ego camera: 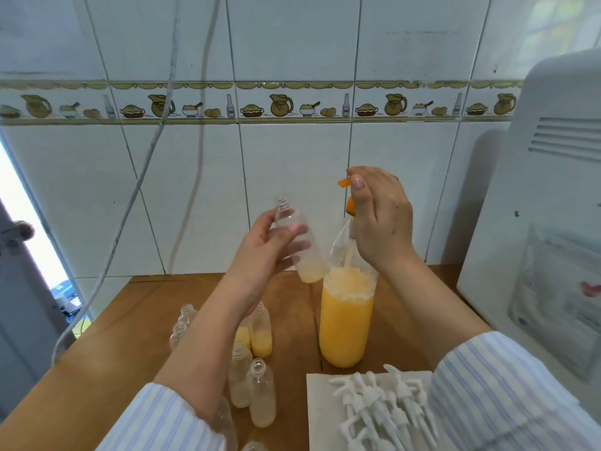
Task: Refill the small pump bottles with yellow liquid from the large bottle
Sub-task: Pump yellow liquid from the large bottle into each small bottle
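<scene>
A: What's in L hand (271, 247)?
B: Small clear bottle (300, 245), uncapped, tilted, a bit of pale yellow at the bottom.
A: R hand (379, 216)?
B: Up over the large bottle (346, 315), gripping its orange pump top (349, 206). Tube hangs into the foamy yellow liquid.
A: On the wood table (130, 323)?
B: More small bottles (260, 332), some part-filled, some empty. White pump heads (379, 406) piled on a white sheet at R.
</scene>
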